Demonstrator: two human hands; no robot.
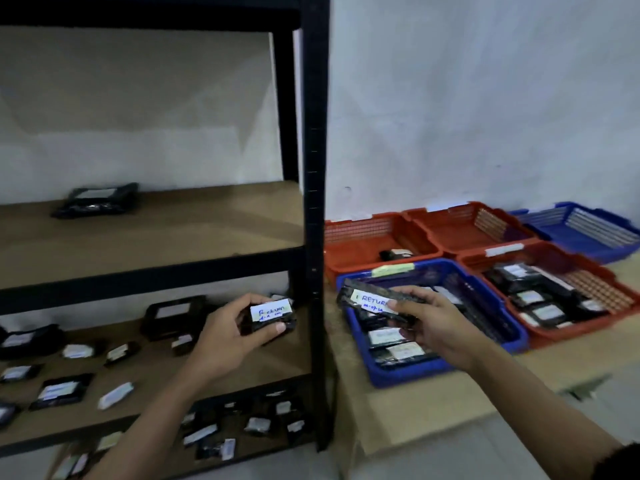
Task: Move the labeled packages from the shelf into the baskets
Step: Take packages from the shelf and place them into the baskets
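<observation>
Label script on most black wrapped packages is blurred and cannot be read; the lowest shelf tier is cut off by the frame edge. Black metal shelf with brown boards (313, 202): small black labelled package (272, 315) held in the left hand (228, 337) grip, at the middle board's right end. Flat black package marked "RETUR…" (375, 301) (rest covered by the thumb) pinched in the right hand (436, 327) grip above the near blue plastic basket (512, 336), which holds several packages. Near red basket (620, 306): several packages.
</observation>
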